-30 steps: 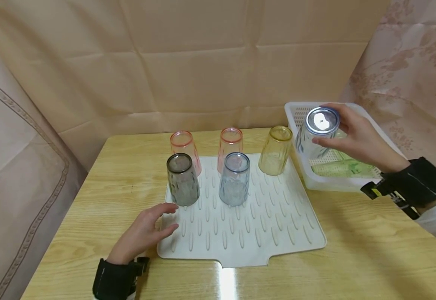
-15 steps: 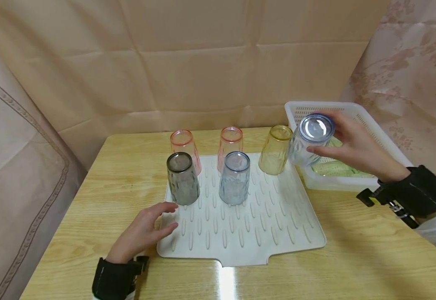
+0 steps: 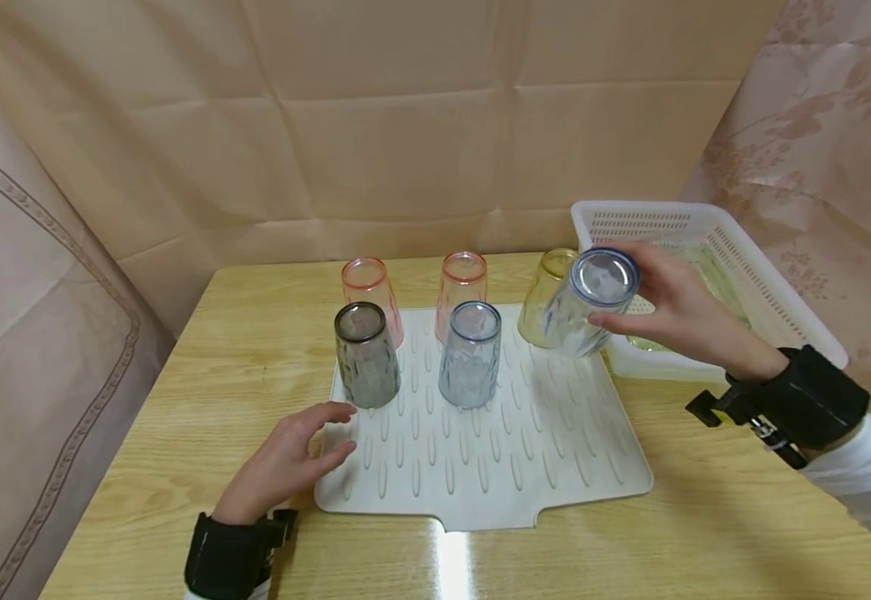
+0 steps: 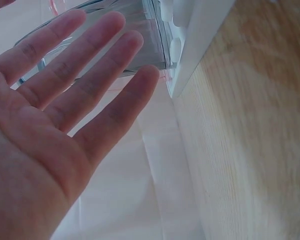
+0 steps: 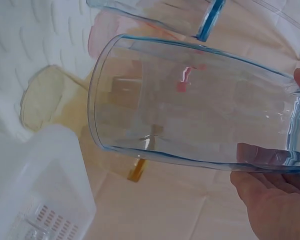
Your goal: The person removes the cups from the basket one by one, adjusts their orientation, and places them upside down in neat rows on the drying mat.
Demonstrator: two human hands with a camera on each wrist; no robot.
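Note:
My right hand [image 3: 668,304] grips a clear blue-rimmed tumbler [image 3: 588,304], upside down and tilted, in the air over the right back part of the white ribbed drying mat [image 3: 555,454]. The right wrist view shows that tumbler [image 5: 190,105] from its open mouth, with my fingertips [image 5: 262,155] on its base end. On the mat stand upside down a grey tumbler [image 3: 364,354], a blue one [image 3: 469,353], two pink ones [image 3: 366,283] [image 3: 463,279] and a yellow one [image 3: 543,292]. My left hand [image 3: 285,458] rests flat, fingers straight, on the mat's front left corner, beside the grey tumbler [image 4: 125,35].
A white slotted basket [image 3: 773,292] sits at the table's back right with a greenish item inside. The wooden table [image 3: 202,392] has bare room left of the mat and along the front edge. Beige cloth hangs behind and on both sides.
My right hand has carried the clear tumbler from above the basket leftward and down, over the mat, in front of the yellow tumbler. The left hand has stayed still.

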